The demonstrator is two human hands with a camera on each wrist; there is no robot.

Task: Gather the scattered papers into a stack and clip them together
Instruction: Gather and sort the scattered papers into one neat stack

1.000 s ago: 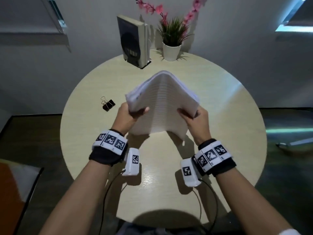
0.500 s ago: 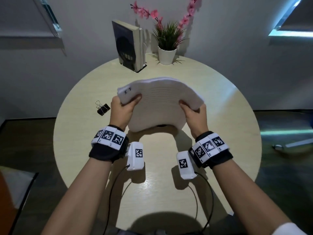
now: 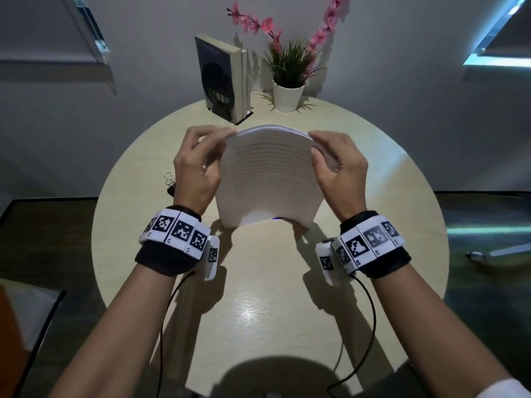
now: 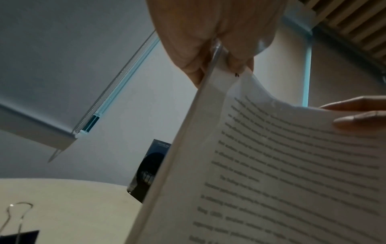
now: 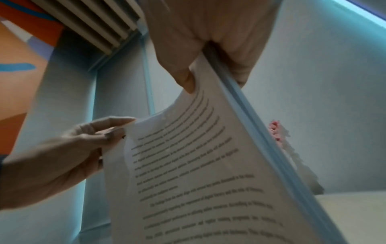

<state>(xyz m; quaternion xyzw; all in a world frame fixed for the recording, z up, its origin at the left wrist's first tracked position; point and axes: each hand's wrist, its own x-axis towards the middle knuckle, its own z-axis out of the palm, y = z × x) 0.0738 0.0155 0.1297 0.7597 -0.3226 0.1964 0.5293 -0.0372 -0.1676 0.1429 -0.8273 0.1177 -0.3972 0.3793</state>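
Observation:
A thick stack of printed white papers (image 3: 270, 173) stands on its lower edge on the round table (image 3: 373, 179), bowed toward me. My left hand (image 3: 198, 165) pinches its upper left corner between thumb and fingers, as the left wrist view shows (image 4: 219, 54). My right hand (image 3: 339, 165) pinches the upper right corner, with the sheets (image 5: 194, 165) hanging below it. A black binder clip (image 3: 170, 183) with silver handles lies on the table left of my left wrist, half hidden by it; in the left wrist view the clip (image 4: 18, 231) lies at the bottom left.
At the table's far edge stand a dark book (image 3: 222, 79) in a holder and a white pot (image 3: 287, 96) with a green plant and pink flowers. Cables run from both wrist units over the near table. Dark floor surrounds the table.
The stack went from being held flat and bowed above the table to standing on edge. Both hands slid from its near corners up to its top corners.

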